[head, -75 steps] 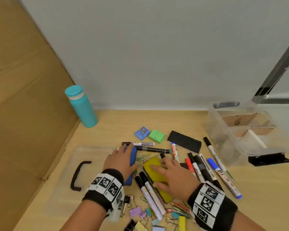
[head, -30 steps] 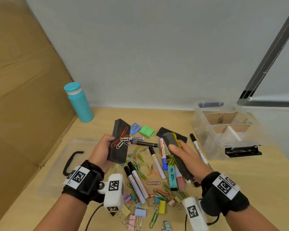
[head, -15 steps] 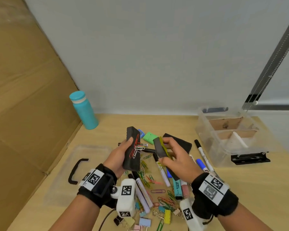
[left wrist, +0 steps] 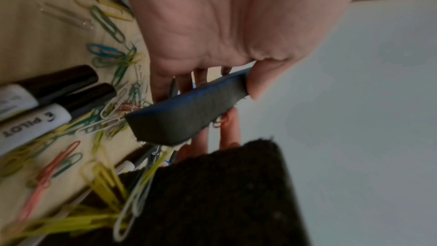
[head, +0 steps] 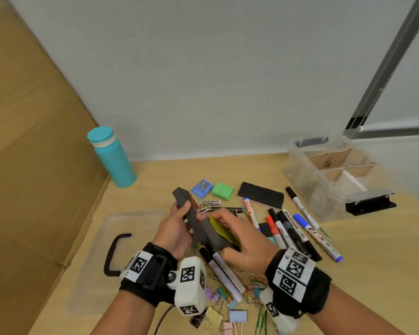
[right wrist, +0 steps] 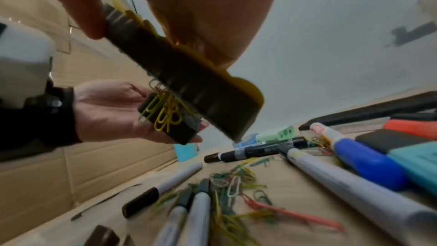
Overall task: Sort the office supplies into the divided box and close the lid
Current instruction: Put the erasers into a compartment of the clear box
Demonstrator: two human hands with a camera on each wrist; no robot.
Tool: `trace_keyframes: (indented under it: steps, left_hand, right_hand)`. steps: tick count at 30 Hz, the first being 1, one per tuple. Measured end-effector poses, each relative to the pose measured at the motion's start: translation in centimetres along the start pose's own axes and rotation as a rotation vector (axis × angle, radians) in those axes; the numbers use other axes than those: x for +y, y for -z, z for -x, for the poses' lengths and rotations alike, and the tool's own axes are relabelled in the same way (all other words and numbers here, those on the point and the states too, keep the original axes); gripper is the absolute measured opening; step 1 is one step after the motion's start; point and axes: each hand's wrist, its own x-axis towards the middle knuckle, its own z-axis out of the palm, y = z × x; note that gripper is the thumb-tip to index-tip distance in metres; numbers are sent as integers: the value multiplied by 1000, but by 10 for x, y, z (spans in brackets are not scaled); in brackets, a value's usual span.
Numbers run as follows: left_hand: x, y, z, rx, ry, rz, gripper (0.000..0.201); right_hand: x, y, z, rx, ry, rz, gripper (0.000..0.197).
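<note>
On the pale wooden table (head: 373, 274), the clear plastic divided box with cardboard partitions (head: 307, 189) stands open at the far right. Above the scattered markers, the left hand (head: 177, 228) grips a blue-backed black felt eraser (head: 191, 213) carrying clinging paper clips (head: 202, 207). It touches the yellow-backed black felt eraser (head: 213, 235) clasped in the right hand (head: 244, 240).

We see the head view evenly and softly lit, with faint shadows on the surface (head: 363, 274) and straight lines bowing near the edges, while both wrist views are dimmer, smeared by blur and heavily warped, the paper clips (left wrist: 111, 63) streaked.
</note>
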Motion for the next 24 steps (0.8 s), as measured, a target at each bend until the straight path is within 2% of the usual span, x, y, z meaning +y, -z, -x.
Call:
trace_keyframes:
  steps: [5,9,12,16,21,24]
  left_hand:
    - [7,15,-2,-59,12,66,38]
    - [9,20,-6,-85,46,40,47]
    - [6,10,-6,-102,50,51,40]
    - [8,8,-5,-118,25,121,45]
    - [19,24,-4,-119,1,193,55]
    - [19,26,-4,-91,-15,187,50]
  right_hand:
    - [15,10,1,-91,-35,277,53]
    - [9,15,-7,-67,-46,267,55]
    - [5,7,-16,-42,7,223,59]
    - [9,-3,-16,-60,71,321,55]
    - [15,8,-4,-146,-29,442,61]
    - [19,13,-7,-123,-47,442,59]
